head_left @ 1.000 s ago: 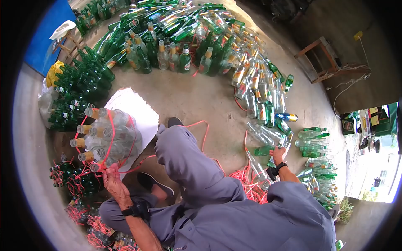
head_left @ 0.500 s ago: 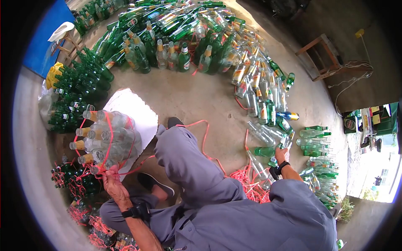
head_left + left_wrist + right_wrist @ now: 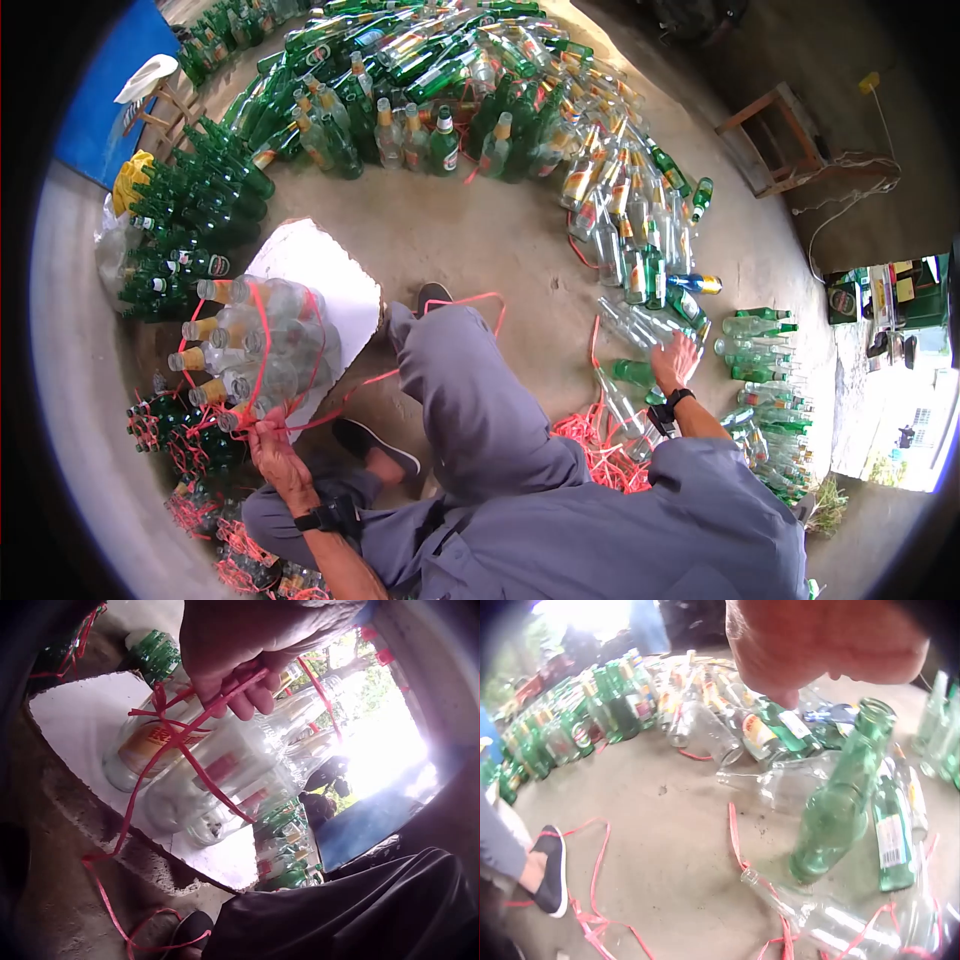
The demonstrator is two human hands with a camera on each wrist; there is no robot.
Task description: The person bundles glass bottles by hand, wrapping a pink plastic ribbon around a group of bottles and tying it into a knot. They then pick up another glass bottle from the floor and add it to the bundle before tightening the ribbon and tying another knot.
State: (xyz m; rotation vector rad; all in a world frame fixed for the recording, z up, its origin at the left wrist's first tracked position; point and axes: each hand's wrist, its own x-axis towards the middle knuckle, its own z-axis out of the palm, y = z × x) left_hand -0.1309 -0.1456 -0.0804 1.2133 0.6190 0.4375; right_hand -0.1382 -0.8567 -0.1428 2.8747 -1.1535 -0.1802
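Observation:
My left hand point(image 3: 280, 462) pinches a red plastic string point(image 3: 196, 724) at the near side of a bundle of clear glass bottles point(image 3: 285, 345). The string runs round the bundle and crosses itself below my fingertips in the left wrist view. The bundle stands on a white board point(image 3: 340, 290). On the right, my right hand point(image 3: 676, 362) reaches over loose bottles with its fingers spread. Beneath it in the right wrist view are a green bottle point(image 3: 832, 817), appearing upright, and a clear bottle point(image 3: 787, 784) lying down. Its fingertips are mostly hidden there.
A large heap of bottles point(image 3: 420, 60) curves across the far floor. Rows of green bottles point(image 3: 215, 190) stand at left, more bottles point(image 3: 760, 345) at right. Tangled red string point(image 3: 600, 450) lies near my right side. Tied bundles point(image 3: 190, 450) sit behind my left hand.
My right hand has moved slightly forward among the loose bottles, and its fingers are more spread. The left hand keeps its hold on the string. The head view has shifted a little.

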